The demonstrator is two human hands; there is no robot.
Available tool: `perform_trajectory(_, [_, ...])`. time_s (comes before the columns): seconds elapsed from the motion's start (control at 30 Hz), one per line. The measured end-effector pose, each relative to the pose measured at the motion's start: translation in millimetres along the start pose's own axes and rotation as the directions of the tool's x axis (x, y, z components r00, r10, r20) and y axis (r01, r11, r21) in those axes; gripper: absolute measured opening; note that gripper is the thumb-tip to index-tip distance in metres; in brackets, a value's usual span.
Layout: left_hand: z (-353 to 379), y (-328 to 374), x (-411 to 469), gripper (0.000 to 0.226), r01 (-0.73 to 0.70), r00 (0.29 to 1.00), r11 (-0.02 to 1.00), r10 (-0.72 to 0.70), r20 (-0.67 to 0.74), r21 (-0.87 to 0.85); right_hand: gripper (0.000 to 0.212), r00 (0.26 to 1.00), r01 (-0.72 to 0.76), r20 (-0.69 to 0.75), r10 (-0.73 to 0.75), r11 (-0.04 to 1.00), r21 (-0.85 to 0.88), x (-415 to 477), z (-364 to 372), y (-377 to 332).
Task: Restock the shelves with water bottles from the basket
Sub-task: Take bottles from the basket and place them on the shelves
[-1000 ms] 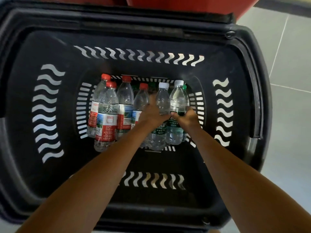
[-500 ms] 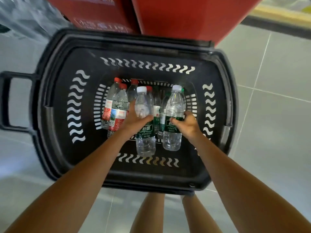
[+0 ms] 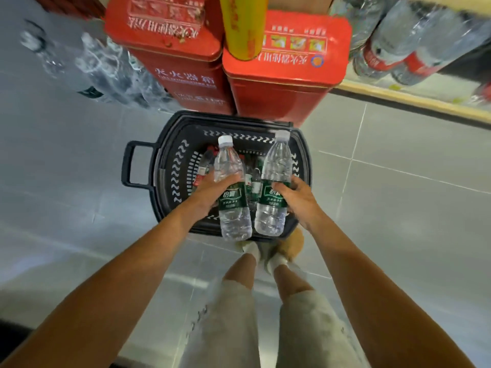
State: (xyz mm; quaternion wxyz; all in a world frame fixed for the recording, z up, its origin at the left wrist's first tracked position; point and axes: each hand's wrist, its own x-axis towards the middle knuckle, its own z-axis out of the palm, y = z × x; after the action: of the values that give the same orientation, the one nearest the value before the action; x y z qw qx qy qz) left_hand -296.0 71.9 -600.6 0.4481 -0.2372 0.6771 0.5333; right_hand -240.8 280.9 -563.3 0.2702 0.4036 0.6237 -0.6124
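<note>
A black plastic basket stands on the grey tiled floor below me. My left hand grips a clear green-labelled water bottle with a white cap, held up above the basket. My right hand grips a second green-labelled bottle beside it. Several more bottles, some red-labelled, lie in the basket's bottom, partly hidden behind the two lifted ones.
Two red metal boxes stand just behind the basket, with a yellow post between them. Wrapped packs of bottles lie at the left. A shelf with red-labelled bottles runs at the upper right. My legs and feet are below.
Both hands have lifted their green-labelled bottles up out of the basket. My head has risen too, so the basket looks smaller and the boxes and shelf have come into view.
</note>
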Motion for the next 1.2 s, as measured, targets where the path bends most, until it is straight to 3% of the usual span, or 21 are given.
perform_trajectory(0.07, [16, 30, -47, 0.098, 0.008, 1.0, 0.999, -0.007, 0.026, -0.046, 0.03, 1.0, 0.03, -0.008, -0.03, 1.0, -0.005, -36, -14, -14])
perform_trajectory(0.2, [50, 70, -116, 0.043, -0.064, 0.995, 0.995, 0.07, 0.07, -0.081, 0.021, 0.996, 0.081, -0.038, -0.078, 0.994, 0.076, -102, -44, -38])
perform_trajectory(0.33, [89, 101, -153, 0.043, -0.121, 0.986, 0.984, 0.135, 0.102, -0.132, 0.03, 0.988, 0.131, -0.098, -0.121, 0.986, 0.102, -153, -83, -53])
perform_trajectory(0.43, [124, 126, -170, 0.026, -0.136, 0.976, 0.98, 0.158, 0.147, -0.148, 0.039, 0.98, 0.155, -0.134, -0.144, 0.985, 0.077, -173, -124, -60])
perform_trajectory(0.63, [210, 181, -185, 0.047, -0.207, 0.923, 0.965, 0.247, 0.295, -0.16, 0.043, 0.961, 0.234, -0.158, -0.228, 0.972, 0.015, -184, -228, -94])
perform_trajectory(0.77, [278, 222, -189, 0.021, -0.274, 0.884, 0.951, 0.309, 0.352, -0.146, 0.034, 0.941, 0.306, -0.149, -0.304, 0.952, -0.012, -179, -297, -129])
perform_trajectory(0.87, [324, 255, -189, 0.016, -0.279, 0.885, 0.946, 0.319, 0.339, -0.162, 0.03, 0.919, 0.358, -0.166, -0.358, 0.933, -0.03, -173, -345, -155])
perform_trajectory(1.0, [360, 299, -178, 0.056, -0.329, 0.902, 0.93, 0.361, 0.239, -0.163, 0.031, 0.901, 0.393, -0.17, -0.399, 0.917, -0.07, -163, -394, -191])
perform_trajectory(1.17, [381, 355, -167, 0.047, -0.43, 0.871, 0.876, 0.466, 0.154, -0.219, 0.04, 0.869, 0.448, -0.201, -0.452, 0.891, -0.068, -150, -425, -241])
perform_trajectory(1.2, [381, 367, -163, 0.047, -0.443, 0.869, 0.869, 0.476, 0.134, -0.22, 0.034, 0.866, 0.457, -0.199, -0.459, 0.888, -0.056, -148, -428, -252])
